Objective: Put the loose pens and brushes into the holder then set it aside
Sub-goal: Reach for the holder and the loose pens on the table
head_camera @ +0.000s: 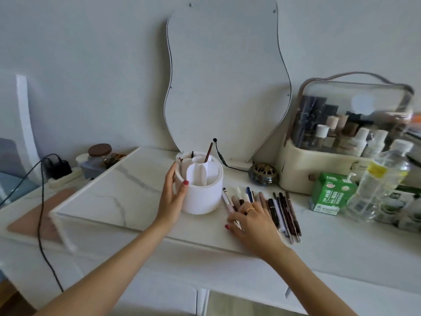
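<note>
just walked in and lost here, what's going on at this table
A person is tidying pens and brushes into a white holder. The left hand steadies the holder by its side, while the right hand rests on the row of loose pens lying beside it, fingers on a few at its left end. Only a couple of items stand in the holder so far; most of the row is still on the table.

This is a dressing corner in someone's home. A wavy-edged frameless mirror (227,87) leans against the pale wall at the back of a white marble-topped desk (127,192). Right of the mirror sits a cream cosmetics case with a clear domed lid (341,142), full of bottles. Below the mirror lies a row of loose makeup pencils and brushes (282,208).
</note>
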